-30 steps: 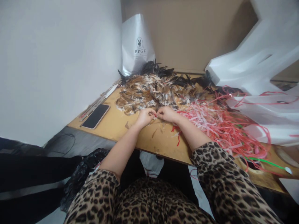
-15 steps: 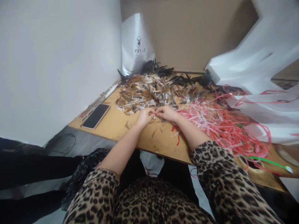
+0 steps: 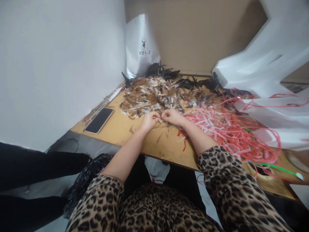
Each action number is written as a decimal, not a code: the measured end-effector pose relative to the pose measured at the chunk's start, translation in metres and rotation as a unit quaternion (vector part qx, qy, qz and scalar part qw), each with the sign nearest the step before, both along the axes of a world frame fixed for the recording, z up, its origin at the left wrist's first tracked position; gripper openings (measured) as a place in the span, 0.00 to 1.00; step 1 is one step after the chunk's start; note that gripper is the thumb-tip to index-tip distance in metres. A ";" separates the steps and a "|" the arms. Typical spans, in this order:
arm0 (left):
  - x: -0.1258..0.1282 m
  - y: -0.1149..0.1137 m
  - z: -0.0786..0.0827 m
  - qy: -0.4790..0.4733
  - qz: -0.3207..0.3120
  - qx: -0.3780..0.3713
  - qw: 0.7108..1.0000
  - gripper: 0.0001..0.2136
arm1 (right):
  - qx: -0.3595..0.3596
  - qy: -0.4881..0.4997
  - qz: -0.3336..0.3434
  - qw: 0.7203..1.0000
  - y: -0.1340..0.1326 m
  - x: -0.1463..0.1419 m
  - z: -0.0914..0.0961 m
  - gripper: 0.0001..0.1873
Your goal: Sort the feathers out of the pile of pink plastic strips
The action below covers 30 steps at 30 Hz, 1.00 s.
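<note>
My left hand (image 3: 149, 120) and my right hand (image 3: 172, 116) meet over the front of the table, fingers pinched. Between their fingertips is a short red string (image 3: 160, 118), with a small whitish bit just below it. What the whitish bit is, I cannot make out. Right behind my hands spreads a heap of brown, white and black feathers (image 3: 149, 93). Beside my right forearm lies a tangle of red and pink ribbon strips (image 3: 224, 129). A few loose red strands (image 3: 184, 143) lie near the table's front edge.
A phone (image 3: 99, 120) lies at the table's left end, near a white wall. A silver-white bag (image 3: 142, 45) stands at the back. White plastic sheeting (image 3: 263, 54) covers the right side. A green strip (image 3: 277, 167) crosses the right edge. Another person's dark-clad legs (image 3: 36, 166) are at the left.
My fingertips have drawn slightly apart, with the red string still between them. The other person's legs at the left have shifted a little. The feathers and ribbon strips look unchanged.
</note>
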<state>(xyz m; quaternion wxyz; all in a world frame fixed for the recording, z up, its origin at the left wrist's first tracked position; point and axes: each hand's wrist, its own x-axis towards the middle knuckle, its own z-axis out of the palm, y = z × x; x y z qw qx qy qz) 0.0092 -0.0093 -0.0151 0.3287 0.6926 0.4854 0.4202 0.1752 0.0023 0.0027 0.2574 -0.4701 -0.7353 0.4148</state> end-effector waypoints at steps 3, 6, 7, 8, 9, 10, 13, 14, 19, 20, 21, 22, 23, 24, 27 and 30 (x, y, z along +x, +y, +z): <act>0.000 0.000 0.000 0.002 -0.001 0.002 1.000 0.02 | -0.003 0.008 0.001 1.000 -0.001 -0.001 0.001 0.09; 0.000 0.000 -0.001 0.013 -0.001 0.020 1.000 0.03 | 0.005 0.007 0.021 1.000 0.000 -0.001 0.001 0.11; 0.000 0.000 -0.001 0.018 0.000 0.029 0.999 0.03 | 0.008 0.001 0.024 1.000 0.001 -0.001 0.001 0.11; -0.001 0.000 -0.001 0.024 0.003 0.039 0.999 0.03 | 0.009 -0.005 0.022 1.000 0.001 -0.001 0.000 0.10; -0.001 0.000 -0.002 0.029 0.005 0.048 0.998 0.03 | 0.009 -0.009 0.019 1.000 0.002 -0.001 -0.001 0.09; -0.001 0.000 -0.002 0.032 0.007 0.057 0.998 0.03 | 0.011 -0.011 0.017 1.000 0.003 -0.001 -0.002 0.09; -0.001 0.001 -0.003 0.031 0.011 0.075 0.997 0.03 | 0.022 -0.011 0.013 1.000 0.005 0.000 -0.006 0.08; -0.001 0.002 -0.003 0.030 0.010 0.076 0.997 0.04 | 0.027 -0.009 0.014 0.999 0.006 0.000 -0.007 0.08; -0.001 0.004 -0.005 0.039 0.011 0.064 0.997 0.05 | 0.022 -0.003 0.006 1.000 0.007 0.000 -0.008 0.06; -0.001 0.004 -0.005 0.045 0.013 0.061 0.997 0.05 | 0.016 0.000 0.002 1.000 0.007 0.000 -0.008 0.06; -0.002 0.004 -0.005 0.052 0.015 0.059 0.997 0.05 | 0.010 0.003 -0.001 1.000 0.006 0.000 -0.008 0.06; -0.002 0.004 -0.005 0.061 0.016 0.060 0.996 0.05 | 0.006 0.008 -0.002 1.000 0.006 -0.001 -0.008 0.05; -0.002 0.004 -0.004 0.070 0.018 0.062 0.995 0.05 | 0.004 0.012 -0.003 1.000 0.006 -0.001 -0.008 0.05; -0.003 0.004 -0.003 0.079 0.019 0.065 0.995 0.05 | 0.003 0.016 -0.003 1.000 0.006 -0.001 -0.008 0.05; -0.004 0.004 -0.002 0.094 0.015 0.077 0.993 0.05 | 0.001 0.024 -0.004 1.000 0.006 -0.001 -0.008 0.04; -0.005 0.003 -0.002 0.090 0.005 0.084 0.992 0.05 | -0.009 0.046 0.002 0.999 0.006 0.000 -0.008 0.05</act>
